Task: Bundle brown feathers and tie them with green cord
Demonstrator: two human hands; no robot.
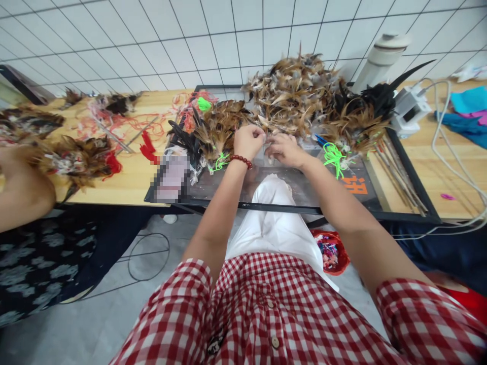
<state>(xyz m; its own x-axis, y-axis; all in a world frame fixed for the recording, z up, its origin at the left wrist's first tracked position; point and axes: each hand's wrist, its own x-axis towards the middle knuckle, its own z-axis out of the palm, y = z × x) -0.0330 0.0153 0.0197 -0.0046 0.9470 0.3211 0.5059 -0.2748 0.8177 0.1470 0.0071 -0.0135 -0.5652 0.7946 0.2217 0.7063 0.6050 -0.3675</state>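
My left hand (249,142), with a red bead bracelet (241,161) at its wrist, is closed in a pinch over the black-framed tray (304,202). My right hand (284,150) is right beside it, fingers curled in toward the left fingertips. Whatever the fingers hold is too small and hidden to make out. Just beyond them rises a big heap of brown feathers (297,96). Left of my hands lies a smaller bunch of brown feathers (222,121). Bright green cord (334,158) lies right of my right hand.
Thin sticks (403,175) lie along the tray's right side. A white bottle (380,61) and a white charger (411,111) with cables stand at back right. Another person's arm (25,182) rests at left near feathers and red yarn (148,147). A red bin (331,253) sits below.
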